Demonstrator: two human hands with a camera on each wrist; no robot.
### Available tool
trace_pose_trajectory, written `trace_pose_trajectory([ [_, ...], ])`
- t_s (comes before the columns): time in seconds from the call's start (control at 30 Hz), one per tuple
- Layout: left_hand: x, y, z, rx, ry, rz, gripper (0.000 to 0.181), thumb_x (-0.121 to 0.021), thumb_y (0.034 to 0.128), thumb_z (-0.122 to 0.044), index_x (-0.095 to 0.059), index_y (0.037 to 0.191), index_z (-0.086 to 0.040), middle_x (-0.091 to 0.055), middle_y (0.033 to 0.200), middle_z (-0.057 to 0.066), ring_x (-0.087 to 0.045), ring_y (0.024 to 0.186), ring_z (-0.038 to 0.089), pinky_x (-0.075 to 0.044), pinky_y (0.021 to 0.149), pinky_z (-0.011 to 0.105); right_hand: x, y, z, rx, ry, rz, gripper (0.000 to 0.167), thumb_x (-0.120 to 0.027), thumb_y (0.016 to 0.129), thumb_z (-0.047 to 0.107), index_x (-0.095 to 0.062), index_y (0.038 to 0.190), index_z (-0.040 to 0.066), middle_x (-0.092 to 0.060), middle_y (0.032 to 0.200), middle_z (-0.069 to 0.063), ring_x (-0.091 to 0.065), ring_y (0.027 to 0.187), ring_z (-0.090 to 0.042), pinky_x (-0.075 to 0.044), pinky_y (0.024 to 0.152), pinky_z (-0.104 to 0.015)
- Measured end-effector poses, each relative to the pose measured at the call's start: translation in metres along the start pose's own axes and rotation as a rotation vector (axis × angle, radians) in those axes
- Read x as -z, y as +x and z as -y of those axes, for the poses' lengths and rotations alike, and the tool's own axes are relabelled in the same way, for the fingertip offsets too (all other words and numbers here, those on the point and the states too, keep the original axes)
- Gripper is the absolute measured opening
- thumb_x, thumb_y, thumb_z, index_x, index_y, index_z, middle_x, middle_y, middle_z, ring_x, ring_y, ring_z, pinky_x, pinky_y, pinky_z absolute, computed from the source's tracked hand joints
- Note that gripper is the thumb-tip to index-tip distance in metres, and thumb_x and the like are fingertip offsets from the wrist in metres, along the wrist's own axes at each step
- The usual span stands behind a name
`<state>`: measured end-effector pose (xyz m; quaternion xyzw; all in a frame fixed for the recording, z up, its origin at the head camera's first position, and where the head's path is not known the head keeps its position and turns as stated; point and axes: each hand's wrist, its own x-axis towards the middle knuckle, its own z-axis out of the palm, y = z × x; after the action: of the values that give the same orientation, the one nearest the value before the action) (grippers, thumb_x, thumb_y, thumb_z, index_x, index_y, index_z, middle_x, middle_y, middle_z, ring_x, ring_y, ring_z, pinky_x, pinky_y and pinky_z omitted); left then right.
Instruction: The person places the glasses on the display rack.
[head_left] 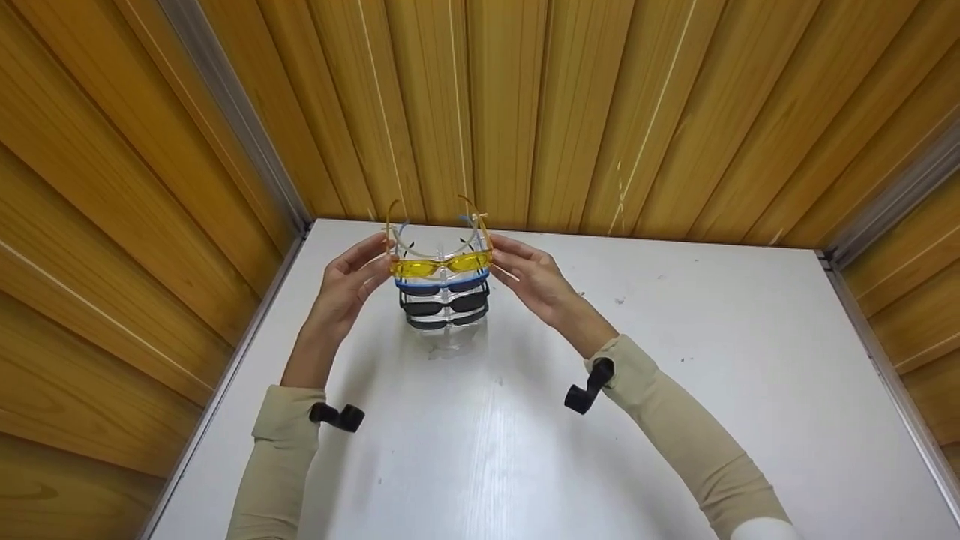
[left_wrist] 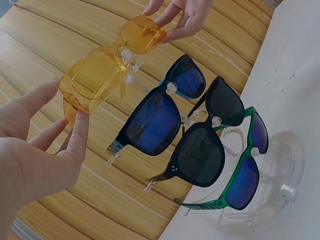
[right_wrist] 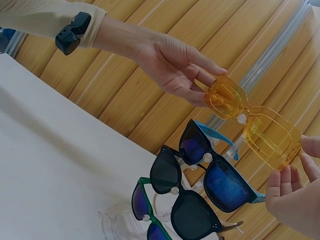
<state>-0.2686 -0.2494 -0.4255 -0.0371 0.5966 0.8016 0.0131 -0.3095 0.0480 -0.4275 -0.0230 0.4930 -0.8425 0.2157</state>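
Note:
Yellow translucent sunglasses [head_left: 471, 261] are at the top of a clear display stand [left_wrist: 298, 165], their temples pointing toward the back wall. My left hand [head_left: 346, 283] pinches one outer end of the frame between thumb and fingers. At the opposite end, my right hand [head_left: 538, 279] holds the other hinge side the same way. Beneath them on the stand are blue-templed sunglasses [left_wrist: 152, 124], then black sunglasses [left_wrist: 201, 156], then green-framed sunglasses [left_wrist: 243, 182] lowest. Whether the yellow pair's weight rests on the stand's top peg, I cannot tell.
The stand is on a white table [head_left: 525, 435], close to its back edge. Wood-patterned panels [head_left: 502, 112] rise behind and at both sides, with metal strips at the corners. A black wrist device [head_left: 589, 386] sits on each sleeve.

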Motion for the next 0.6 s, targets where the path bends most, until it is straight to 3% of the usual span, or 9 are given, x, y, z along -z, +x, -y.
trace_pose_trajectory([
  [0.17,-0.002,0.000,0.003,0.011,0.008,-0.002,0.057,-0.074,0.0943,-0.011,-0.053,0.147,-0.008,-0.058,0.136,0.004,-0.065,0.120,0.015,-0.055,0.105,0.025,0.003,-0.001,-0.003,-0.002,-0.002,-0.022,0.040,-0.060,0.101,0.003,-0.058,0.141,0.002,-0.050,0.153,-0.015,-0.055,0.131,-0.022,-0.039,0.123,-0.038],
  [0.6,-0.005,0.002,0.011,0.005,0.045,0.012,0.056,-0.072,0.0951,-0.011,-0.053,0.148,-0.008,-0.056,0.136,0.004,-0.062,0.122,0.016,-0.051,0.112,0.029,0.010,-0.003,-0.007,0.001,-0.002,-0.015,0.042,-0.059,0.101,0.002,-0.055,0.143,0.000,-0.058,0.141,-0.009,-0.057,0.126,-0.019,-0.039,0.123,-0.037],
])
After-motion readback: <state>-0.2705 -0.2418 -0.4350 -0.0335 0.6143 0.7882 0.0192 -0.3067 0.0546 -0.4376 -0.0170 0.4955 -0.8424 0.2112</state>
